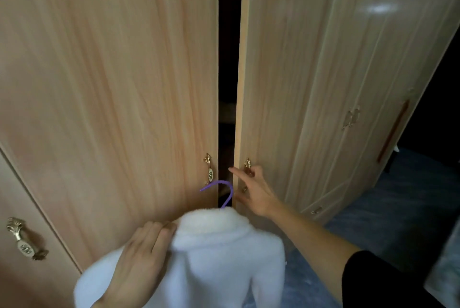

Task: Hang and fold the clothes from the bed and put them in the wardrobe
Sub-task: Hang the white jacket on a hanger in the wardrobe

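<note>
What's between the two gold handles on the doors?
In the head view, a dark gap where the doors stand ajar lies between the left handle and right handle; the purple hanger hook pokes up just below.

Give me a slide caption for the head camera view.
Left hand holds a white fleece garment on a purple hanger; right hand reaches the wardrobe door.

Wardrobe doors: light beige-pink wood-grain laminate, vertical streaks. Door gap: near black. Door handles: gold metal, oval cream insert with dark motif. Garment: plain white, fluffy pile. Hanger hook: purple. Sleeve: black. Floor covering: mottled blue-grey.
</note>
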